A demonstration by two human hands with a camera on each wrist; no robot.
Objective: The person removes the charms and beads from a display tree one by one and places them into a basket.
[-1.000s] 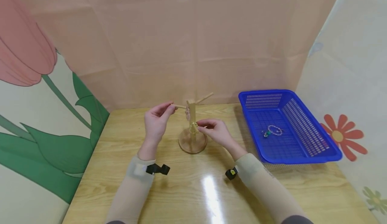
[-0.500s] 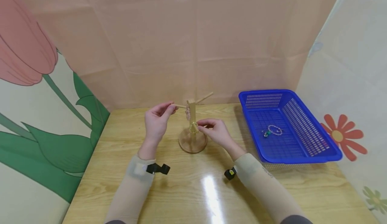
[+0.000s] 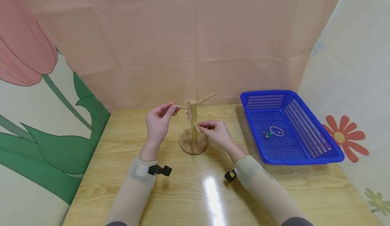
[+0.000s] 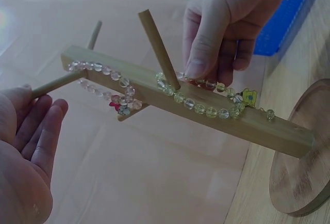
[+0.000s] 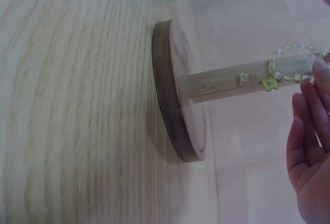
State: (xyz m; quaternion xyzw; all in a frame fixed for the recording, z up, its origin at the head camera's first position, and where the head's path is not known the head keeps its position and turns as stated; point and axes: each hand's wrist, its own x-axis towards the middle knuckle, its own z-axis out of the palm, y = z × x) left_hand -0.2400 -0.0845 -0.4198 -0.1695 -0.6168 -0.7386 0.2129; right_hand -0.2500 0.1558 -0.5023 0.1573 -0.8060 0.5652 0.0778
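Observation:
A wooden peg stand [image 3: 194, 144] with a round base and several slanted pegs stands upright on the table. My left hand [image 3: 157, 122] pinches the tip of its upper left peg between thumb and fingers. A pink clear-bead bracelet [image 4: 105, 71] with a small red charm hangs on that same peg, against the post. Lower down, a yellow-green bead bracelet [image 4: 211, 111] loops around the front peg. My right hand [image 3: 218, 133] pinches the far side of this bracelet between thumb and fingertips. Its yellow flower charm [image 5: 269, 83] dangles toward the base in the right wrist view.
To the right stands a blue plastic basket [image 3: 262, 151] with a pale bead bracelet [image 3: 277, 131] and green charm lying inside. Another bare peg [image 3: 207, 99] points back right from the stand. A pinkish sheet [image 3: 152, 49] hangs behind the wooden table [image 3: 112, 165].
My right wrist has turned slightly, its camera mount shifting a little left. Both hands keep their places on the peg and the yellow-green bracelet.

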